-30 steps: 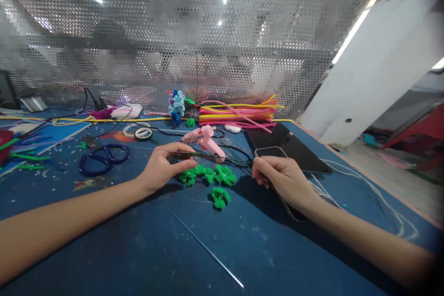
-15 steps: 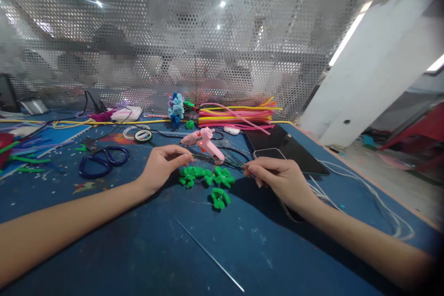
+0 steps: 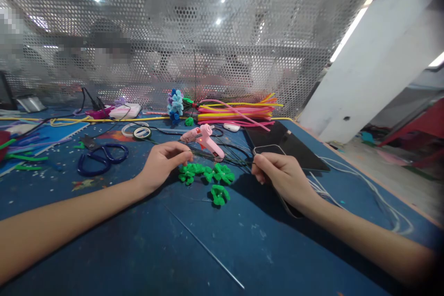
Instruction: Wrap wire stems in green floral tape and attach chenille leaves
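Note:
A thin dark green wire (image 3: 242, 162) stretches between my two hands, level with the table. My left hand (image 3: 165, 161) pinches its left end between thumb and fingers. The right end is in the closed fingers of my right hand (image 3: 279, 176). Just below the wire lie several green fuzzy pipe-cleaner flowers (image 3: 222, 173), one of them (image 3: 219, 195) set apart toward me. Behind the wire rests a pink hot glue gun (image 3: 205, 140) with a small red light. Other thin dark wires lie near it, partly hidden by my right hand.
Blue-handled scissors (image 3: 103, 159) and a tape roll (image 3: 142, 132) lie left. Coloured pipe cleaners (image 3: 239, 114) and a blue flower bunch (image 3: 175, 106) stand along the mesh. A metal rod (image 3: 204, 247) lies in front. A phone (image 3: 291, 210), black tablet (image 3: 298, 148) and white cable (image 3: 367, 187) are right.
My right hand has slid slightly right along the wire, away from my left hand. The left hand keeps its pinch in nearly the same place.

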`<state>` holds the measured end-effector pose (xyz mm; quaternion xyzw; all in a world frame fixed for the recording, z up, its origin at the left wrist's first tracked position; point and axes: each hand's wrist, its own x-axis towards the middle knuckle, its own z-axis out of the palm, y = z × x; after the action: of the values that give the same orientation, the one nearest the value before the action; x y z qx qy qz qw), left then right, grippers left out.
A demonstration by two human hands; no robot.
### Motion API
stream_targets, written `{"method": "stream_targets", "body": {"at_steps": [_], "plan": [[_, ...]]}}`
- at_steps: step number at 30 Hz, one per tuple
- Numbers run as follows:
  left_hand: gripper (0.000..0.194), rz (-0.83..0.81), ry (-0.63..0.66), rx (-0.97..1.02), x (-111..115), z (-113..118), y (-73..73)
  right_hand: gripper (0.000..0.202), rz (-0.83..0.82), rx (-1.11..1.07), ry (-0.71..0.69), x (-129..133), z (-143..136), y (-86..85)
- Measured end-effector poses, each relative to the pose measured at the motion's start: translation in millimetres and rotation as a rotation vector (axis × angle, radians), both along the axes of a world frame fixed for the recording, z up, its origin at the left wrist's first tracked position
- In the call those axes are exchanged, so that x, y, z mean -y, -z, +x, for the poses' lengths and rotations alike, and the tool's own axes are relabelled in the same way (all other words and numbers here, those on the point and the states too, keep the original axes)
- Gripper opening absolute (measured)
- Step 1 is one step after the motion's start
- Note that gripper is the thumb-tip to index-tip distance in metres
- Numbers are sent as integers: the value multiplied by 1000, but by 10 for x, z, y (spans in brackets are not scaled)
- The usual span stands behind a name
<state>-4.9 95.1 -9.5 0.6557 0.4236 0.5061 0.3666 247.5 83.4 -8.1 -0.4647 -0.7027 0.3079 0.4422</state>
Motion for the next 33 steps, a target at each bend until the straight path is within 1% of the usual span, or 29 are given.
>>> {"method": "stream_targets", "body": {"at_steps": [1, 3, 6, 9, 11, 14, 17, 19, 22, 24, 27, 29, 33], "plan": [[16, 3, 2, 6, 0, -1, 5, 48, -7, 20, -14, -1, 1, 2], [16, 6, 5, 15, 0, -3, 11, 55, -19, 51, -29, -1, 6, 13], [15, -11, 4, 38, 3, -2, 10, 57, -43, 47, -42, 6, 11, 30], [22, -12, -3, 39, 10, -3, 10, 58, -61, 48, -39, 18, 7, 28], [19, 5, 2, 24, 20, -8, 14, 58, -67, 56, -30, 27, -1, 17], [16, 37, 65, -2, 42, -20, 17, 58, -69, 63, -20, 36, -11, -2], [20, 106, 175, -77, 67, -33, 9, 57, -65, 58, -12, 39, -16, -13], [22, 153, 205, -140, 77, -36, 1, 56, -65, 60, -20, 41, -16, -18], [18, 175, 143, -194, 75, -29, -3, 55, -78, 69, -38, 42, -16, -22], [12, 155, 80, -194, 67, -20, -1, 53, -90, 64, -45, 40, -15, -21], [12, 104, 19, -176, 63, -2, -2, 43, -92, 49, -57, 34, -12, -18], [13, 64, 15, -161, 70, 11, -11, 35, -59, 58, -49, 33, -12, -21], [16, -7, 43, -119, 92, 38, -46, 24, 57, 71, 1, 50, -18, -36]]}}
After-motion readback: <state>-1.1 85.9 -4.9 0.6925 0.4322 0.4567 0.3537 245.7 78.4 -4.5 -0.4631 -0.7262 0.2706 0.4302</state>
